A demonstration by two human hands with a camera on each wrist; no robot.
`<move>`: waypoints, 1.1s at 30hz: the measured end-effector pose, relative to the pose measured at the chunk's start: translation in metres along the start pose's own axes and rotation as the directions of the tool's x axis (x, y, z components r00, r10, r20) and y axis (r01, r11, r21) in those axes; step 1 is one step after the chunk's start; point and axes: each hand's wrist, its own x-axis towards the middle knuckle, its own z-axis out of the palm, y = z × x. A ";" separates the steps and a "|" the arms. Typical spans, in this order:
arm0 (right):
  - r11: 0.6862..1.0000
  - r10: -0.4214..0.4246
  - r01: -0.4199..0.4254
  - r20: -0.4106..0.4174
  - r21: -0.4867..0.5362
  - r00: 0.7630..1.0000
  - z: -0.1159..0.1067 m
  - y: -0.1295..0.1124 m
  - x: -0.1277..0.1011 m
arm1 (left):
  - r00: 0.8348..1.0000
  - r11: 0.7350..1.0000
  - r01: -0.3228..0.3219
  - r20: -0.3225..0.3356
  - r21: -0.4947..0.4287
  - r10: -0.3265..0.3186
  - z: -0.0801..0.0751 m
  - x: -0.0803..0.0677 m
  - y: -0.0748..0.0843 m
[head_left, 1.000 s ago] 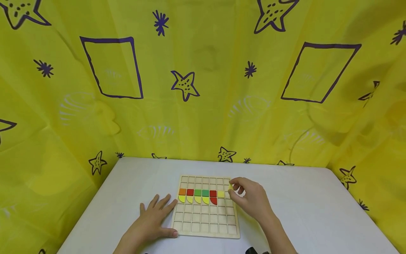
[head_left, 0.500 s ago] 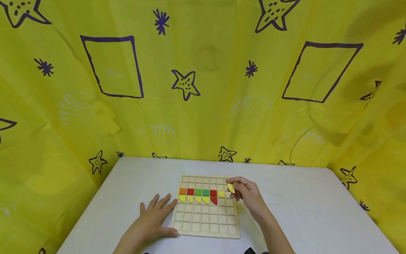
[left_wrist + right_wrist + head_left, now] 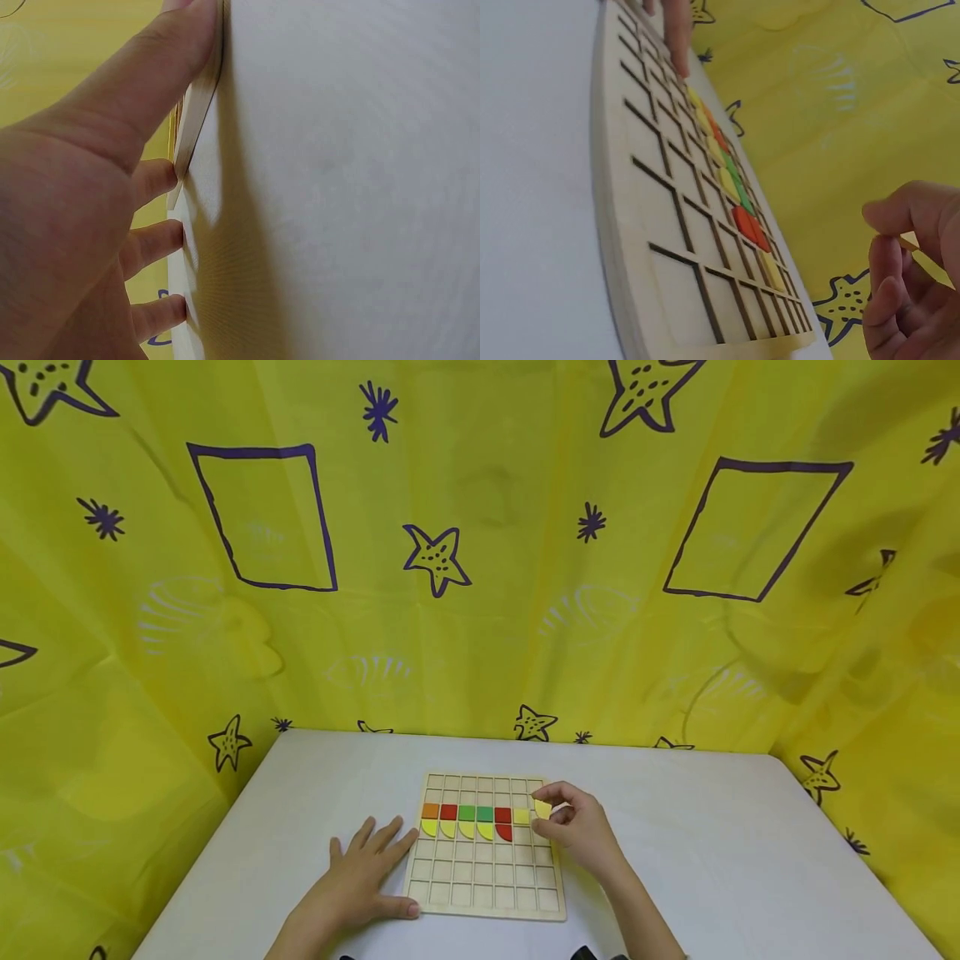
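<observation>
A wooden grid board (image 3: 480, 885) lies on the white table (image 3: 712, 860). One row holds orange, red, two green, red and yellow squares (image 3: 467, 813); under it sit several yellow quarter-rounds and a red one (image 3: 504, 833). My right hand (image 3: 577, 827) pinches a yellow quarter-round piece (image 3: 542, 809) just above the board's right edge, next to the yellow square (image 3: 521, 816). My left hand (image 3: 360, 881) lies flat on the table, its fingers (image 3: 161, 67) against the board's left edge (image 3: 196, 112). In the right wrist view the board (image 3: 667, 225) runs away from my curled fingers (image 3: 900, 300).
A yellow cloth with purple stars and squares (image 3: 480, 543) hangs behind and at both sides of the table. The board's lower rows (image 3: 483, 893) hold no pieces.
My right hand has drawn slightly nearer and lower over the board's right edge, turning the yellow piece in its pinch. The left hand has stayed put.
</observation>
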 end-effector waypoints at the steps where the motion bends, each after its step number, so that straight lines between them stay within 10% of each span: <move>1: 0.999 -0.014 0.013 -0.018 -0.044 1.000 0.001 0.001 0.000 | 1.000 1.000 0.002 0.001 -0.003 -0.002 0.000 0.000 0.000; 15: 0.879 -0.227 0.173 -0.072 -0.445 0.971 0.012 0.003 -0.004 | 1.000 1.000 -0.008 -0.003 -0.018 0.008 -0.001 0.000 0.000; 33: 0.823 -0.211 0.178 0.000 -0.539 0.977 0.022 0.010 -0.005 | 1.000 0.999 -0.006 0.001 -0.032 0.006 0.000 0.000 0.000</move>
